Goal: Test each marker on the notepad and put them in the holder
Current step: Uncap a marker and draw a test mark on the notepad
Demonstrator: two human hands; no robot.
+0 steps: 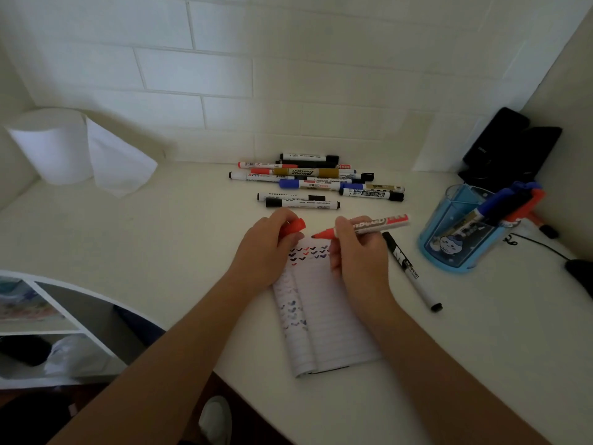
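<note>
My right hand [356, 252] grips an uncapped red whiteboard marker [378, 222], its tip pointing left just above the notepad's top edge. My left hand [266, 248] holds the red cap [293, 227] a short way from that tip. The lined notepad [324, 316] lies under both hands, with rows of small check marks in black, red and blue near its top. A pile of several capped markers [316, 179] lies behind the hands. The blue transparent holder [455, 232] at the right contains a few markers. One black marker [412, 273] lies loose beside the notepad.
A white paper roll [54, 146] stands at the back left on the white desk [160, 226]. Black objects [507, 149] lean in the right corner, and a thin black cord [542, 244] runs past the holder. A white shelf unit [48, 322] sits below the desk's left edge.
</note>
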